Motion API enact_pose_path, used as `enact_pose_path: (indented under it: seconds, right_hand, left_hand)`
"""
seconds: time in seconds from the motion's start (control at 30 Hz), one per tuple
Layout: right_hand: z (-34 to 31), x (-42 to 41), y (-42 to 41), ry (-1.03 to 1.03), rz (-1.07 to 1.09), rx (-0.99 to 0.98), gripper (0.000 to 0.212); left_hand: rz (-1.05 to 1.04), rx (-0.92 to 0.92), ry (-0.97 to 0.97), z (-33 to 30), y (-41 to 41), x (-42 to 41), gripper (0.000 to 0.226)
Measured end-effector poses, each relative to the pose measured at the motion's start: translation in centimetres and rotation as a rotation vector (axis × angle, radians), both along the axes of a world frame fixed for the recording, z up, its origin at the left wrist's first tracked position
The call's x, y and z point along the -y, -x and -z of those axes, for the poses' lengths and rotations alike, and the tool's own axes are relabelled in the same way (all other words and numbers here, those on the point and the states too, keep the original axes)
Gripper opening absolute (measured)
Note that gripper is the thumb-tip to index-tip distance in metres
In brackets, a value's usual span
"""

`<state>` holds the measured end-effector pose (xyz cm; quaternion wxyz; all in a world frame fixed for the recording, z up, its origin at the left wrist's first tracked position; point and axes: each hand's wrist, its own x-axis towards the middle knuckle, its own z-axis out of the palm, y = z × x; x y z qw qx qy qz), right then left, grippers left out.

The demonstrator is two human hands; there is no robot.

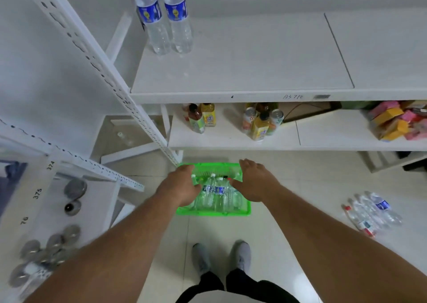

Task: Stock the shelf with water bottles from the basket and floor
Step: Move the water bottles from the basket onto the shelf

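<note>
Two hands: both reaching down over the green basket (213, 212), no bottle clearly gripped.
Left hand (179, 187): at the basket's left rim, fingers (186, 169) curled downward; grasp cannot be told.
Right hand (255, 182): at the basket's right rim, fingers (247, 164) spread and loosened.
Basket bottles (216, 193): upright, clustered between the hands.
Basket place: floor, just before the lower shelf's (231, 142) front edge.
Floor bottles (372, 211): lying on the tiles, well right of the basket.
Shelf bottles (165, 18): standing at the upper shelf's (242, 71) back left corner.
Drinks (262, 123): lower shelf, near its front edge.
</note>
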<state>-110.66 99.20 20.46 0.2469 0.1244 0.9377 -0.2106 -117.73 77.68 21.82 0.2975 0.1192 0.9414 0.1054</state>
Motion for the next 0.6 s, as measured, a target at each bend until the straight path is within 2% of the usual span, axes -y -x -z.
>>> enact_pose_path:
  seconds: [0.2,0.43,0.6]
  right_hand:
    - [3.2,0.3,-2.3,0.008,0.087,0.102,0.07]
    - [5.0,2.4,-3.9,-0.006,0.174,0.236,0.077]
    - [6.1,4.0,-3.7,-0.008,0.205,0.261,0.072]
  left_hand:
    - [-0.011,0.113,-0.025,4.1,-0.9,0.5,0.076]
    - [-0.023,0.217,-0.064,7.4,-1.0,3.1,0.076]
    - [-0.054,0.25,-0.096,9.2,0.0,4.8,0.075]
